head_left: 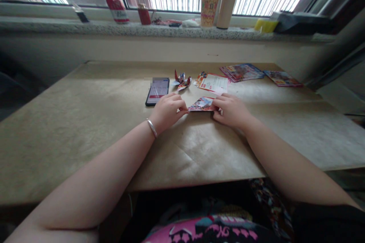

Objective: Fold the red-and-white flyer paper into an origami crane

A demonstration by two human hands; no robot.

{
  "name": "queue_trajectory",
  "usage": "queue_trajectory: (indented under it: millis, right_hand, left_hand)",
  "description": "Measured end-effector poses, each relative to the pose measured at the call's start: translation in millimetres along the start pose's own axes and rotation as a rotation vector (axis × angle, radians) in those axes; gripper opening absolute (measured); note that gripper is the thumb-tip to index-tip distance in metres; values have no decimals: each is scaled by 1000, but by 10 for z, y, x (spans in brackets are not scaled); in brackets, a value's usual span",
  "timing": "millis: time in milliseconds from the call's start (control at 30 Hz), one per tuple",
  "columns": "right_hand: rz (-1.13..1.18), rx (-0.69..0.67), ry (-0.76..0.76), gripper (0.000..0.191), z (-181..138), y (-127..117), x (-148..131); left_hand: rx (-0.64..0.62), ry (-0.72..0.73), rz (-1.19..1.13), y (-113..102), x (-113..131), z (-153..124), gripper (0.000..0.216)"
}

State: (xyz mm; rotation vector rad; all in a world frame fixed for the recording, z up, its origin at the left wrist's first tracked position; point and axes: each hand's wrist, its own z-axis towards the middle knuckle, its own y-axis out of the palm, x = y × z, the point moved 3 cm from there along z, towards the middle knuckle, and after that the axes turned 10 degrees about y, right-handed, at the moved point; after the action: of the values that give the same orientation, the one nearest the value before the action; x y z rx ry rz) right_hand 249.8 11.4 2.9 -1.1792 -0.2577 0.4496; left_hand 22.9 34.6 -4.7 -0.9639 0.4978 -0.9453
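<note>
A small piece of printed, folded paper point(202, 104) lies on the table between my two hands, its near edge straight and its left end narrowing to a point. My left hand point(170, 111) pinches that left tip between thumb and fingers; a silver bangle circles the wrist. At the other end my right hand point(229, 109) is closed on the paper, its fingers covering that corner. Just beyond my left hand a smartphone point(158, 91) lies face up with its screen lit. A folded paper figure point(181, 80) with pointed tips stands behind the paper.
Printed sheets point(213, 82) lie behind my right hand, with a stack of colourful leaflets point(242, 72) and another leaflet pile point(282, 78) farther right. The covered table point(85, 121) ends at a wall. On the windowsill stand a can point(117, 9), a red bottle point(144, 15) and a patterned cup point(209, 9).
</note>
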Motion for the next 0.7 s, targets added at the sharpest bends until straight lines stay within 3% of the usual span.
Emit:
queue_trajectory:
  millis: [367, 700]
  right_hand:
    - [-16, -188, -6, 4, 13, 55, 164]
    - [30, -209, -24, 10, 18, 129, 241]
  left_hand:
    - [-136, -104, -78, -2, -30, -24, 15]
    - [-286, -159, -173, 50, -79, -37, 12]
